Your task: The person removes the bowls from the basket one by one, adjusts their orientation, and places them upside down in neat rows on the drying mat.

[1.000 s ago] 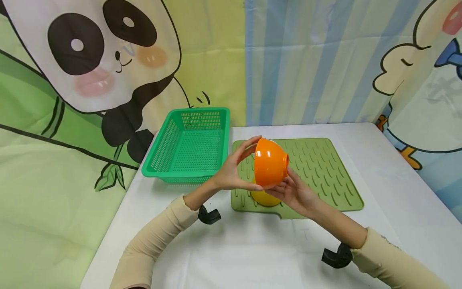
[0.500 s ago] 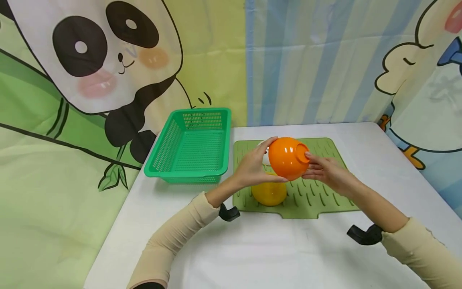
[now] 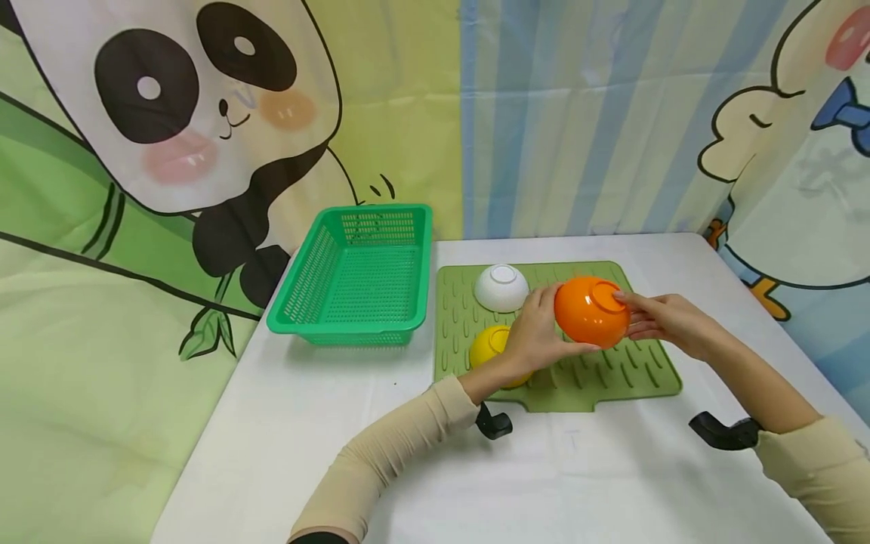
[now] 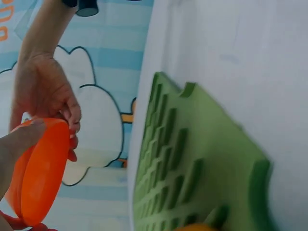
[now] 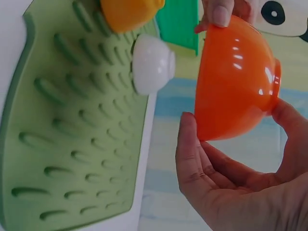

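Both hands hold an orange bowl (image 3: 586, 316) above the right half of the green drying mat (image 3: 639, 374). It is tipped over, its foot ring up toward the right hand. On the left, my left hand (image 3: 537, 332) grips it with the thumb below and fingers at the far side. My right hand (image 3: 673, 321) has its thumb by the foot ring and fingertips at the rim, as the right wrist view shows of the bowl (image 5: 236, 86). A white bowl (image 3: 499, 289) and a yellow bowl (image 3: 486, 346) lie upside down on the mat; the left arm partly covers the yellow one.
A green perforated basket (image 3: 360, 283) stands on the white table (image 3: 557, 476) left of the mat. Behind the table hangs a printed curtain (image 3: 401, 113). Black wrist mounts (image 3: 726, 432) stick out under the sleeves.
Both hands have carried the orange bowl rightward across the mat, tipping its foot from sideways to more upward. The white bowl and more of the mat's left part have come into sight.
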Demonstrator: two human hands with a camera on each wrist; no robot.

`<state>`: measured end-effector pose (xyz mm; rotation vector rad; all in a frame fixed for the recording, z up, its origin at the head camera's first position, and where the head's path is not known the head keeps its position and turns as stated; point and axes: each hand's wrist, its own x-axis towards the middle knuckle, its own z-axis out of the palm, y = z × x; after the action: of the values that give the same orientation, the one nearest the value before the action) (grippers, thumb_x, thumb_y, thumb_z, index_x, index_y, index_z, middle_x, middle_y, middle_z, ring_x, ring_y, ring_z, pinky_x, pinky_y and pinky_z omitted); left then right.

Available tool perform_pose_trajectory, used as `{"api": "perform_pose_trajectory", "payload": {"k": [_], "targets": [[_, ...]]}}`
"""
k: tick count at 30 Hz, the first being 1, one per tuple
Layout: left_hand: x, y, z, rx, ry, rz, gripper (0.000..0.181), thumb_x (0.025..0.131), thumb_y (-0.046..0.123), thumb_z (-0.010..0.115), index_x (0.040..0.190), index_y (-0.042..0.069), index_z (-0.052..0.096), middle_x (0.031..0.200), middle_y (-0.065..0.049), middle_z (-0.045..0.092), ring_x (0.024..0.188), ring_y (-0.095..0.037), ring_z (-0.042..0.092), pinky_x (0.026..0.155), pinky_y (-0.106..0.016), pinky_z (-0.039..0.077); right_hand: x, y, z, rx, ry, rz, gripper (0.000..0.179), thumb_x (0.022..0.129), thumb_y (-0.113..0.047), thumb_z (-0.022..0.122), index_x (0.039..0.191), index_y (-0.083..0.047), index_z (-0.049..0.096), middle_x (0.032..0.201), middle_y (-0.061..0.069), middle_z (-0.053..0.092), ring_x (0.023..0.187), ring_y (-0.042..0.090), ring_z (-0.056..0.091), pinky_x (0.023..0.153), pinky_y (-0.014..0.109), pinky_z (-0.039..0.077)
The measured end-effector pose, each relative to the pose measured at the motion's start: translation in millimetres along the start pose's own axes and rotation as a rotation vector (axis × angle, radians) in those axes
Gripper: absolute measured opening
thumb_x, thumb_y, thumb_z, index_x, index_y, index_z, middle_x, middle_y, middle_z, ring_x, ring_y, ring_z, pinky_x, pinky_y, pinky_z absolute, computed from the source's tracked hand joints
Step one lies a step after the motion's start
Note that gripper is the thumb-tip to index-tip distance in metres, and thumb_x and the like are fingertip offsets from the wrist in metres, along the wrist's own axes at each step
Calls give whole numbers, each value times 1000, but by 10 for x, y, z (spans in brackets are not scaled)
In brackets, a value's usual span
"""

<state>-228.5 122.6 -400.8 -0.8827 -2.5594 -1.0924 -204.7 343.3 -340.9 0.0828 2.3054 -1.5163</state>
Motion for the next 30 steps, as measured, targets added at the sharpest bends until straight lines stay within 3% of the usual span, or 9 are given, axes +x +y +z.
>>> {"api": "perform_pose_trajectory", "payload": {"k": [9, 15, 23, 30], "targets": [[-84, -13, 473, 19, -105, -131, 97, 63, 59, 76, 137, 12, 34, 124, 1, 47, 105, -8, 49, 86, -21, 44, 150, 398, -101, -180, -9, 74, 77, 92, -49, 47, 123, 21, 41, 104, 13, 62, 89, 26, 64, 85, 37, 49], [-124, -21, 696, 102, -154, -177, 95, 63, 59, 76, 134, 10, 36, 118, 1, 51, 99, -8, 54, 81, -19, 45, 214, 627, -81, -208, 4, 112, 75, 91, -50, 48, 116, 20, 48, 95, 11, 64, 91, 30, 62, 83, 41, 50], [-162, -81, 868, 179, -167, -201, 98, 63, 58, 77, 135, 7, 35, 121, -2, 52, 98, -9, 57, 76, -19, 47, 232, 759, 6, -183, 45, 137, 74, 89, -51, 52, 112, 20, 51, 93, 14, 62, 89, 28, 61, 79, 40, 52], [-142, -93, 932, 242, -183, -219, 103, 61, 63, 74, 136, 4, 34, 122, -4, 53, 96, -10, 59, 72, -20, 49, 240, 779, 39, -233, 117, 141, 79, 86, -55, 54, 112, 20, 52, 86, 13, 62, 81, 25, 63, 73, 36, 54]]}}
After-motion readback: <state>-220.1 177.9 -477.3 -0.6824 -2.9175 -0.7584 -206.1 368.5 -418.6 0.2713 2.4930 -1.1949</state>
